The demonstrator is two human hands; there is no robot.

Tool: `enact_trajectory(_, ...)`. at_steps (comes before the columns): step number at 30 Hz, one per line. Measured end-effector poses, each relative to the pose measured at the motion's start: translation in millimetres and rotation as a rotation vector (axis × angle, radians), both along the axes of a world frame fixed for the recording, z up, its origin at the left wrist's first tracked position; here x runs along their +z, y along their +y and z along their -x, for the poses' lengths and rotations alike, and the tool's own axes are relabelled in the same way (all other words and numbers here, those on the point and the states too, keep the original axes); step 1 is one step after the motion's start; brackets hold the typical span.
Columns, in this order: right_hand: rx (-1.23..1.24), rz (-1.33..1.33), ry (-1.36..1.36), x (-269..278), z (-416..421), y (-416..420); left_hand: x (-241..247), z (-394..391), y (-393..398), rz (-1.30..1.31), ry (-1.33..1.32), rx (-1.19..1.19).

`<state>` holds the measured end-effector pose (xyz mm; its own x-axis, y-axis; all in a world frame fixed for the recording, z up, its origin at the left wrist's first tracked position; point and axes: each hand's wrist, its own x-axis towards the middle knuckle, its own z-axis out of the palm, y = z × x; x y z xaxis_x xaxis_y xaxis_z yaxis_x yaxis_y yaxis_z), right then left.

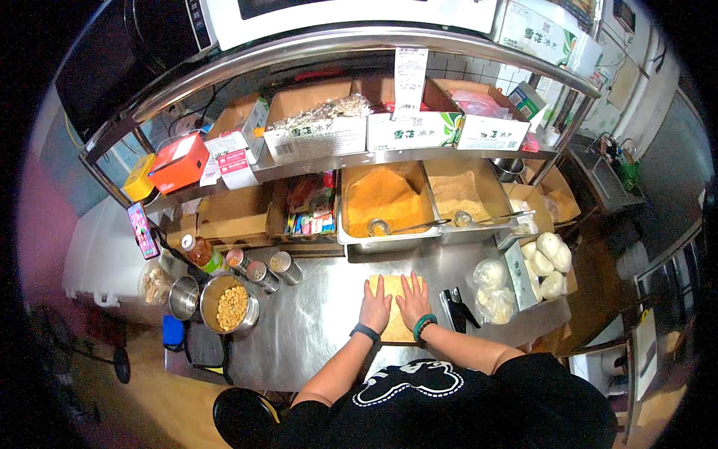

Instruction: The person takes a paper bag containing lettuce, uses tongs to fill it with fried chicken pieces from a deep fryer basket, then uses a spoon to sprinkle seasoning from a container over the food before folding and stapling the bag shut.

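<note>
A brown kraft paper bag or sheet (398, 331) lies flat on the stainless steel table (303, 331) in front of me. My left hand (376, 307) rests palm down on its left side, fingers spread. On its right side lies my right hand (414, 303), also flat with the fingers apart; neither hand grips anything. My palms and fingers cover parts of the paper. Just right of my right hand sits a black stapler (459, 311). Beyond the stapler are knotted clear plastic bags (493, 292) with pale contents.
Behind stand steel pans of orange powder (381, 196) and tan powder (457, 193), with ladles. At left are a steel pot of peanuts (231, 308), shaker tins (263, 276) and a bottle (202, 253). A cardboard box (521, 275) holds white bundles. Above runs a shelf (320, 160) with boxes.
</note>
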<state>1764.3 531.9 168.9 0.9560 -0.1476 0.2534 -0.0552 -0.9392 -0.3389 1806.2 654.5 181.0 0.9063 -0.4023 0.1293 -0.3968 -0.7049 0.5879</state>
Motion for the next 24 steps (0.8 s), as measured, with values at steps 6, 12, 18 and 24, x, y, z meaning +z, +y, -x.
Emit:
enact_trajectory(6, -0.083, -0.242, 0.016, -6, -5, -3, 1, 0, 2, -0.002, -0.013, -0.051)
enact_trajectory(12, -0.037, -0.431, -0.017, -5, 6, -12, -6, 0, 5, 0.091, -0.018, -0.040)
enact_trajectory(18, -0.145, -0.473, 0.050, -7, 3, -10, -7, 1, 5, 0.017, -0.069, -0.082)
enact_trajectory(24, -0.165, -0.528, -0.005, -23, -2, -13, -5, 4, 10, -0.008, -0.056, -0.112)
